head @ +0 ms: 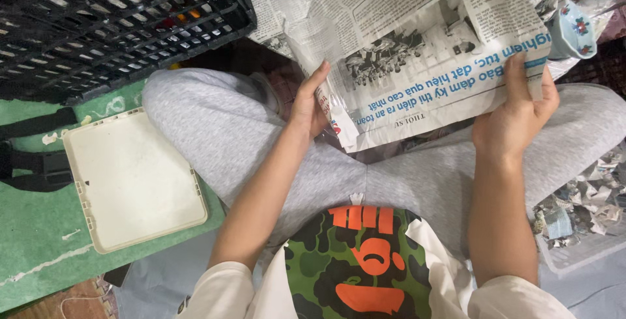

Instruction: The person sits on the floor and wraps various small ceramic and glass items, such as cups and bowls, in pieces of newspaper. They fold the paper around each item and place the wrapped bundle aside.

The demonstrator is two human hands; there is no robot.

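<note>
The person sat cross-legged on the floor, grey trousers filling the middle of the head view. Both hands held a sheet of newspaper [417, 51] spread over the lap. The left hand [310, 104] was closed on the sheet's left edge, thumb up along the paper and fingers curled behind it. The right hand [518, 113] gripped the lower right edge, thumb pressed flat on the printed side and fingers hidden under the sheet.

Just beyond the paper's upper right corner lay a small ceramic cup [574, 30], pale blue with red flowers, tipped on its side among crumpled newspaper; whether it held anything could not be told.

At the upper left stood a black plastic crate [117, 25] with lattice walls. Small coloured things showed through the lattice, too dim to identify. Below it, on a green mat [39, 227], lay a cream plastic lid [134, 179], flat and bare, with a black strap [32, 156] just beside its left edge.

At the right edge, near the right knee, a clear plastic bin [580, 254] held wads of crumpled newspaper.
</note>
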